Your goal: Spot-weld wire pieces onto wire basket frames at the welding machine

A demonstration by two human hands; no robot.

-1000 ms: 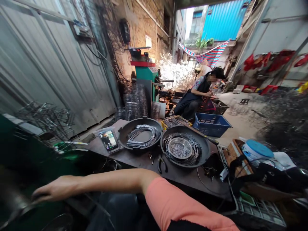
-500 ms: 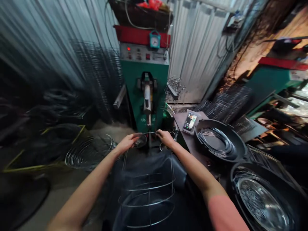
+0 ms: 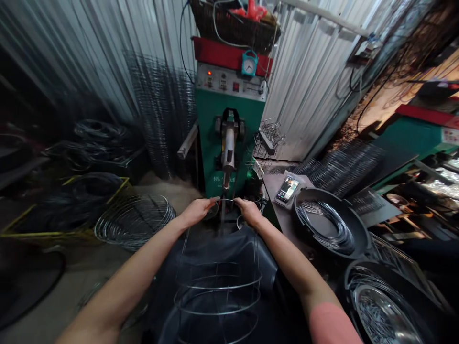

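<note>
A wire frame (image 3: 222,287) of several thin metal rings joined by long wires hangs over my dark apron (image 3: 267,258). Its far ring stretches between my hands, just below the metal electrode (image 3: 227,179) of a green spot welder (image 3: 210,143). My left hand (image 3: 198,210) pinches that ring on the left, fingertips near the electrode. On the right, my right hand (image 3: 248,210) grips the same ring between thumb and fingers. A lower post stands under the ring between the hands. Whether the ring touches either electrode I cannot tell.
On a side table (image 3: 270,184) lies a phone (image 3: 287,189). Two black pans hold wire rings (image 3: 324,224) and a metal bowl (image 3: 383,313) of small pieces. Wire hoops (image 3: 134,222) lie at left, near a yellow-edged crate (image 3: 111,203). Stacked wire grids (image 3: 161,110) lean behind.
The view has swung slightly left, so the welder appears further right. My left hand has come a little closer to the electrode; both hands keep hold of the wire frame.
</note>
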